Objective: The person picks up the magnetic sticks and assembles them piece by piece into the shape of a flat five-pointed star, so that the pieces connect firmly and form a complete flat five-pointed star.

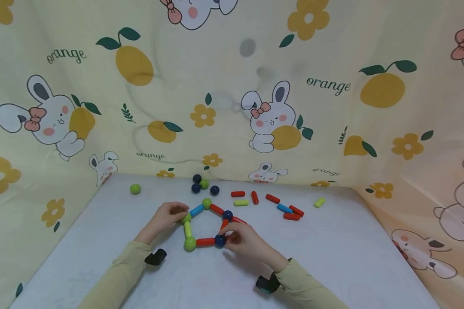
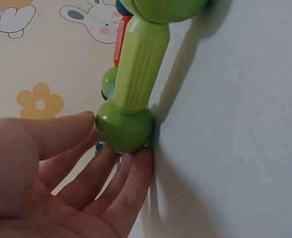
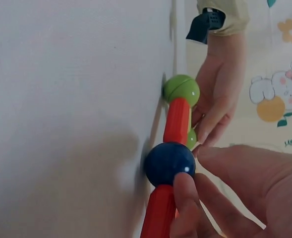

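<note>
A five-cornered ring of rods and balls lies on the table. My left hand [image 1: 169, 216] pinches the green ball [image 2: 125, 126] at its left corner, between thumb and fingers. A yellow-green rod [image 2: 142, 64] runs from that ball to the near green ball [image 1: 190, 243]. My right hand [image 1: 247, 241] grips the dark blue ball [image 3: 169, 163] at the near right corner. Red rods join this ball to the near green ball and the other dark blue ball [image 1: 227, 215]. At the far corner sits a green ball [image 1: 206, 203], between a blue rod [image 1: 196, 210] and a red rod [image 1: 216, 209].
Several dark blue balls [image 1: 215, 190] and a green ball [image 1: 204, 184] lie at the back of the white table [image 1: 332, 266]. Another green ball [image 1: 135, 189] is back left. Loose red rods [image 1: 272, 198], yellow-green rods [image 1: 241, 202] and a blue rod [image 1: 284, 208] lie back right.
</note>
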